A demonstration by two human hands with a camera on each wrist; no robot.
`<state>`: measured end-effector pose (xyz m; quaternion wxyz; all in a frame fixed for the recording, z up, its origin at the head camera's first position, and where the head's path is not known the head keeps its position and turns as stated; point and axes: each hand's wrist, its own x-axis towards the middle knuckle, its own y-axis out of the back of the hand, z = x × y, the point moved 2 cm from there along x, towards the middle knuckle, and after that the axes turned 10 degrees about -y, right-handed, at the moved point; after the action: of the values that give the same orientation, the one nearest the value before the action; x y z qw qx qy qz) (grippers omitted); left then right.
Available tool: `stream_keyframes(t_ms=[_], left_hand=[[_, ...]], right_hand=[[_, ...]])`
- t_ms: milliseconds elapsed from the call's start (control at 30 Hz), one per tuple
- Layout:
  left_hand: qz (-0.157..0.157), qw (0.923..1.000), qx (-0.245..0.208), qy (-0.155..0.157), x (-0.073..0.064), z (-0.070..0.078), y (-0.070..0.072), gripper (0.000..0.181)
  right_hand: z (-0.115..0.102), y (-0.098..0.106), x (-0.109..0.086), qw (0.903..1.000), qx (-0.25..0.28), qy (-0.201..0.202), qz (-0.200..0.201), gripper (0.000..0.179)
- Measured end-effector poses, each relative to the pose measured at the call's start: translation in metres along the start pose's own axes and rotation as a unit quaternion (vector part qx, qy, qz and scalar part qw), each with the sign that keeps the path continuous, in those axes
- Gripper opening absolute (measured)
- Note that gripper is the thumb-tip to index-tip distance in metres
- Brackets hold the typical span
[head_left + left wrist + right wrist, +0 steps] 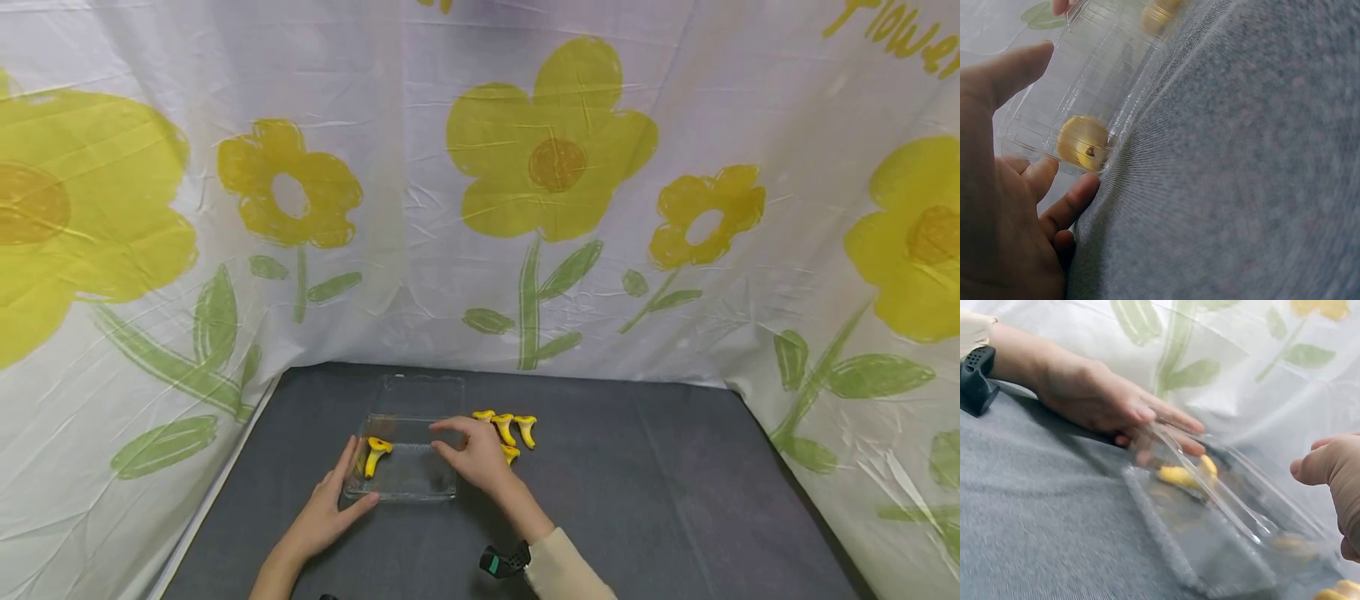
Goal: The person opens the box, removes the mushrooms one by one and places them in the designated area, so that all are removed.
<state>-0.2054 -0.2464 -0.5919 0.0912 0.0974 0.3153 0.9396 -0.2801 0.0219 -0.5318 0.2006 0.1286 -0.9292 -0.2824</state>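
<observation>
A clear plastic box lies with its lid folded back behind it. One yellow trumpet-shaped mushroom lies inside, toward the left end. My left hand rests against the box's front left corner, its extended thumb along the front wall and its fingers on the left end. Over the right part of the box hovers my right hand, thumb and index finger apart with nothing between them. Several more yellow mushrooms lie just right of the box, partly hidden by my right hand.
Dark grey cloth covers the table. A white curtain printed with yellow flowers surrounds its back and sides. A black watch is worn on the right wrist.
</observation>
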Motion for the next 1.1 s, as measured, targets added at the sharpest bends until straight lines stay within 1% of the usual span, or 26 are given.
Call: stream_keyframes(t_ms=[100,267,533,600,800,1000,1100], left_hand=[[-0.001,1.0,0.0,0.004,0.0,0.0,0.0,0.105],[0.002,1.0,-0.006,0.002,0.001,0.0,-0.001,0.104],[-0.007,0.9999,-0.007,0.013,0.001,-0.001,0.0,0.105],[-0.008,0.9999,-0.007,0.011,0.001,-0.001,0.0,0.105],[-0.011,0.9998,-0.014,0.007,0.003,-0.005,-0.001,0.105],[-0.011,0.9999,-0.008,0.008,0.002,-0.005,-0.002,0.105],[-0.007,0.9999,-0.001,0.008,0.002,-0.004,-0.001,0.105]], right_hand=[[-0.006,-0.007,0.004,0.9999,-0.006,-0.001,-0.01,0.023],[-0.012,-0.018,0.013,0.9993,-0.028,-0.01,-0.023,0.022],[-0.02,-0.031,0.023,0.9961,-0.052,-0.039,-0.06,0.024],[-0.022,-0.033,0.025,0.9951,-0.065,-0.04,-0.063,0.023],[-0.024,-0.044,0.028,0.9911,-0.113,-0.022,-0.066,0.025],[-0.026,-0.053,0.03,0.9867,-0.128,-0.039,-0.092,0.027],[-0.027,-0.057,0.032,0.9849,-0.132,-0.04,-0.105,0.028]])
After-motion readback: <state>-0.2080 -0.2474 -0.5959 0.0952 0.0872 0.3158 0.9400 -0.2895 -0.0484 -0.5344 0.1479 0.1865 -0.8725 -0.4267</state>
